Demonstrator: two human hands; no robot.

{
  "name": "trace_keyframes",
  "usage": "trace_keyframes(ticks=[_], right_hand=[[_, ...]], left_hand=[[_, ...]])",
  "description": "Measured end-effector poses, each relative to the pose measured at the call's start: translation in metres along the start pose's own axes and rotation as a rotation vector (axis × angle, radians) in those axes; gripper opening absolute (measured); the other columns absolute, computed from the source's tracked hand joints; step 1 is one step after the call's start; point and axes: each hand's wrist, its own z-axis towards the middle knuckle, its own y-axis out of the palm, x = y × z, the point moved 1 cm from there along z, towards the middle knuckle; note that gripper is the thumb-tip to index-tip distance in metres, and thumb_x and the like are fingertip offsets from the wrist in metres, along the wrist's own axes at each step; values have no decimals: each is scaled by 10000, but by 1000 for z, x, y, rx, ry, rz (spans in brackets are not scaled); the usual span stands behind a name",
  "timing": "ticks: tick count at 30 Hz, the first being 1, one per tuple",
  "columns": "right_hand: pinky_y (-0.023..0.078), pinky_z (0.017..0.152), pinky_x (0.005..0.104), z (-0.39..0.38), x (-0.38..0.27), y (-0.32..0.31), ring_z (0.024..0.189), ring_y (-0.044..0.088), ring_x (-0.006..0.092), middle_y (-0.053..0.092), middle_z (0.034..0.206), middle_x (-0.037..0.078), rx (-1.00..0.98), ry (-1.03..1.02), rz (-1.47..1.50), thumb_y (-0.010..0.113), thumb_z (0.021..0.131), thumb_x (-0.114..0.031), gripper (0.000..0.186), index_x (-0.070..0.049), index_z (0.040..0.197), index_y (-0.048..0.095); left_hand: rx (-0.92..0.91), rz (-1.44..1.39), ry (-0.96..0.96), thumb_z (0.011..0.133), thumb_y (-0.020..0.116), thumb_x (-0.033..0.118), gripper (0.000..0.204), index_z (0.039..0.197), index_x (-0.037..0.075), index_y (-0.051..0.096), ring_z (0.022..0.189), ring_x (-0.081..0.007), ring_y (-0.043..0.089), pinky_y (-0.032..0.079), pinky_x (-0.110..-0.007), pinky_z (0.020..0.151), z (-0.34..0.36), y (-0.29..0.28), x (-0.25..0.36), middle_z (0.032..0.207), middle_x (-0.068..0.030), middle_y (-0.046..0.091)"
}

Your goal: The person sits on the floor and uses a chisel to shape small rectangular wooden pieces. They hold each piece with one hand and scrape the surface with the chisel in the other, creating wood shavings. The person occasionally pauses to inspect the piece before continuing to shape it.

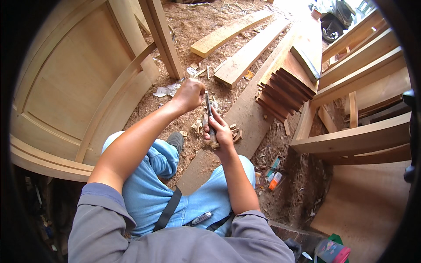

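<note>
Our grey cloth shirt is nearest. Our R hand grips a slim, dark, straight tool w/ brown end, approx. upright over shaving-strewn brown ground; L hand curled at its tip, can't tell if gripping.

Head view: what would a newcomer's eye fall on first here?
Probably the middle, where the right hand grips a slim dark tool and the left hand is curled beside its upper end. After that, the stack of reddish-brown boards at upper right and the big pale wooden panel on the left stand out.
</note>
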Motion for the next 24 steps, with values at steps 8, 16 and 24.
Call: trace_keyframes(ticks=[8, 16, 24], right_hand=[[547, 556, 316, 20, -31, -72, 623, 555, 139, 544, 810, 31, 804, -370, 157, 480, 1018, -71, 565, -208, 1554, 364], [514, 505, 278, 10, -9, -45, 550, 528, 123, 533, 713, 49, 13, -228, -101, 533, 1016, -81, 567, -182, 1550, 371], [477, 488, 278, 3, -2, -7, 567, 516, 133, 517, 713, 54, -107, -19, -133, 571, 1011, -158, 600, -185, 1565, 343]], left_hand=[[119, -123, -8, 792, 663, -1, 65, 816, -3, 723, 766, -292, 717, 558, -398, 749, -5, -15, 17, 808, -183, 718], [14, -200, -224, 866, 668, 53, 112, 920, 22, 761, 796, -276, 734, 577, -378, 796, 12, -30, 1, 864, -173, 747], [33, -66, 20, 739, 653, -6, 58, 733, 7, 710, 751, -323, 690, 544, -410, 735, 1, -14, -10, 750, -166, 687]])
